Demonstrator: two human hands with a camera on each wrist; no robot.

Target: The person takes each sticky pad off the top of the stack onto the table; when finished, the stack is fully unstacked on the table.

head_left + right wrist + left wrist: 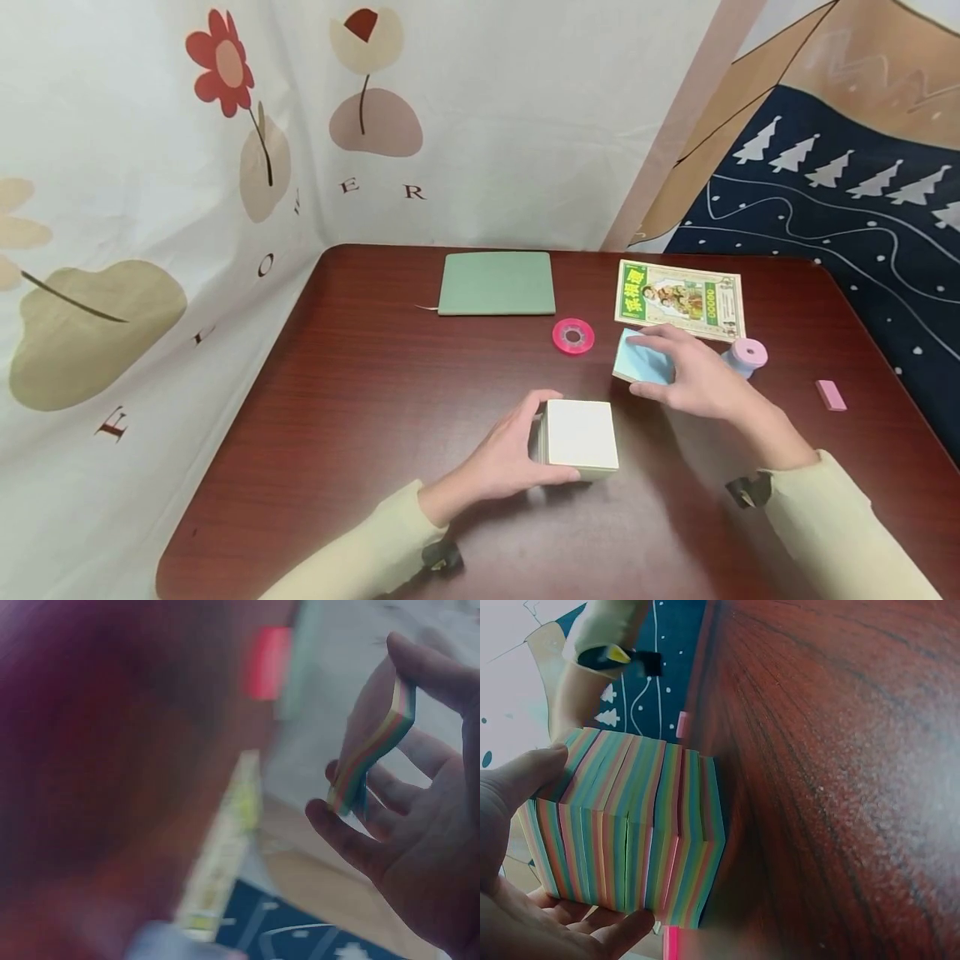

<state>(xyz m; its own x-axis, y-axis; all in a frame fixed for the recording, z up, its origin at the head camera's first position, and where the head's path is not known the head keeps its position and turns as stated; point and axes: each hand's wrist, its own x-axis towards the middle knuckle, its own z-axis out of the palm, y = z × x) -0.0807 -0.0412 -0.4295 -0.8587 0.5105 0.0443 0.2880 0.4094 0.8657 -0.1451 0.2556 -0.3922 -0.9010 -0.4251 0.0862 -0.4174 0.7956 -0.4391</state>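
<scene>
My left hand (512, 457) grips a tall block of stacked sticky note pads (581, 433), thumb on the near side and fingers round the far side. Its top is plain white in the head view. From the left wrist, the block (622, 825) shows many thin coloured layers in pink, yellow, green and blue. To the right, my right hand (705, 379) holds a thin sticky note pad (639, 365) by its edges, blue face up and tilted. The right wrist view shows this pad (375, 746) bent a little between thumb and fingers, with striped edges.
Behind the hands lie a green notebook (497, 285), a pink tape roll (560, 337) and a green-and-cream printed card (678, 300). A pink-topped spool (747, 355) stands just beyond the right hand. Farther right is a pink eraser-like block (831, 396). Patterned cloth (510, 125) hangs behind the table.
</scene>
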